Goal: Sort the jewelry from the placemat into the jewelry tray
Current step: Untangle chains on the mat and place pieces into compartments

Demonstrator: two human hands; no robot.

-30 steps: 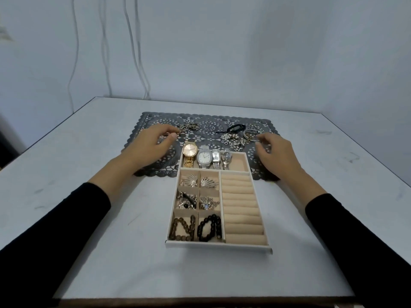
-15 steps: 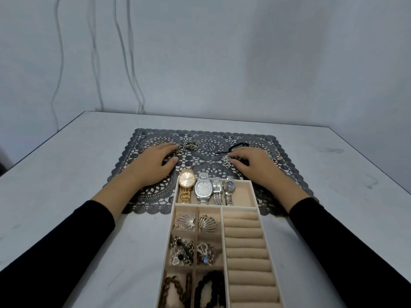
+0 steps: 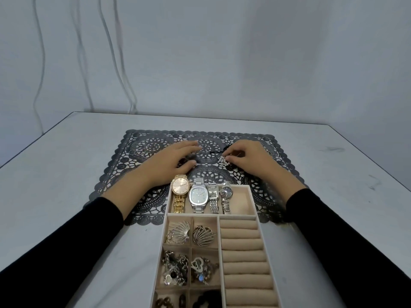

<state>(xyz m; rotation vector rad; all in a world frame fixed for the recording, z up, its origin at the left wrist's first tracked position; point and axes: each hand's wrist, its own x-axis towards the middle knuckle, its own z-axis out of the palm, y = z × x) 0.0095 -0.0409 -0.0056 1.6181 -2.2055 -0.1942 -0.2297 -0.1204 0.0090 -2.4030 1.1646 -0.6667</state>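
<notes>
Head view (only one). Progress: well along, I'd judge, but not finished.

The jewelry tray [image 3: 252,192] sits near-centre, its far end lying over the near edge of the placemat [image 3: 209,173].

**Done so far:**
- Far compartment: four watches [image 3: 198,196] side by side, w/ spare room at right.
- Small left compartments: two silver fan-shaped pieces [image 3: 178,232], tangled chains [image 3: 174,266], a heart pendant [image 3: 197,264], and beaded bracelets [image 3: 164,303] at the near edge.
- Ring rolls [image 3: 242,245] on the right are bare, nothing slotted in.

**Left to sort:**
- Thin hoops [image 3: 141,150] at the mat's far left.
- A pearl cluster [image 3: 223,161] w/ a black cord [image 3: 216,151] just beyond it.
- Poss. more thin rings at far right, too faint to be sure.

**Hands:**
- Right hand [image 3: 250,158]: thumb + fingertips pinch the pearl cluster, right of mat centre. Can't tell if the piece touches the mat or is just off it.
- Left hand [image 3: 171,162]: flat on the mat left of centre, fingers straight and close together. Something dark lies under them, can't tell what. No grip visible.

**Pearl cluster:** small, whitish beads in a tight grid, w/ a tiny heart outline at its near edge.
</notes>
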